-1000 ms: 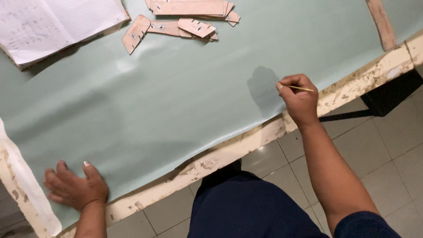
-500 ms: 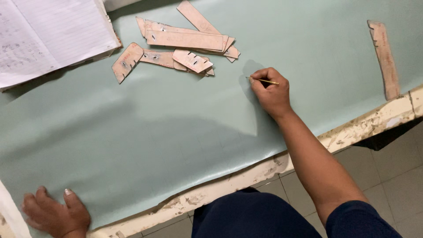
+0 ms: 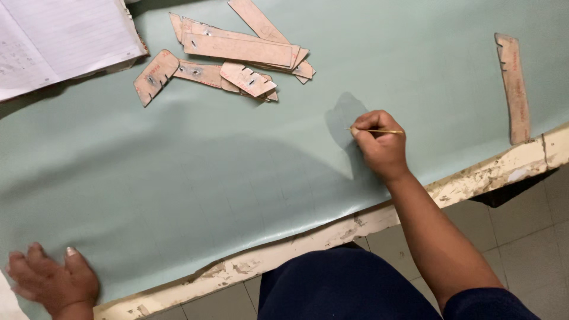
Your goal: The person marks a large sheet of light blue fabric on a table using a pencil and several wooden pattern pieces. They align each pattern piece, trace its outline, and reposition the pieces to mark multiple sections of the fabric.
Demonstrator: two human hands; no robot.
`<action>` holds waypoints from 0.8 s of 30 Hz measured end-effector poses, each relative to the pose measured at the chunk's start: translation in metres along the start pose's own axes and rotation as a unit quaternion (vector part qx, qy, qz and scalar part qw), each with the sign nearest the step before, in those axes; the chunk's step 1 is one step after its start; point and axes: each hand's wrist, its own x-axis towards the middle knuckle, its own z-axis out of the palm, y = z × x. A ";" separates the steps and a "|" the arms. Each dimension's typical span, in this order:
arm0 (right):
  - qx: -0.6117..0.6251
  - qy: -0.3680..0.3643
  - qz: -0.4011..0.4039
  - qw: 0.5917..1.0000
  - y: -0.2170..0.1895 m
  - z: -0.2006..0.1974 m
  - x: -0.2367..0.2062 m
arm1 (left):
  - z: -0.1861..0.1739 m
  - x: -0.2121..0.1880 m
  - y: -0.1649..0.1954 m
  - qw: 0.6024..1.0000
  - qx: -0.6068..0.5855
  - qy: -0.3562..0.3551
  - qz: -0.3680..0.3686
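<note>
Pencil pinched in my right hand, now further in on the green sheet than before; left hand lies flat, open, pinning the near edge.

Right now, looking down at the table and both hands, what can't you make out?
- Head view: the tip of the thin stick in the right hand is hidden by the fingers.
- The left hand is cut off by the bottom edge.
- The open notebook runs past the top and left edges; its writing is too small.
- The lower cardboard templates are covered by those stacked above.
- Marks on the green sheet are too faint.
</note>
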 end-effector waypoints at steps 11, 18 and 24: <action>-0.001 -0.014 0.056 0.998 0.025 -0.077 -0.109 | 0.010 -0.043 0.290 0.974 -0.118 -0.102 0.165; -0.044 -0.088 0.020 0.995 0.035 -0.096 -0.129 | 0.016 -0.107 0.457 0.861 -0.242 -0.139 0.425; -0.015 -0.105 -0.011 0.994 0.034 -0.102 -0.129 | 0.029 -0.115 0.464 0.876 -0.208 -0.087 0.426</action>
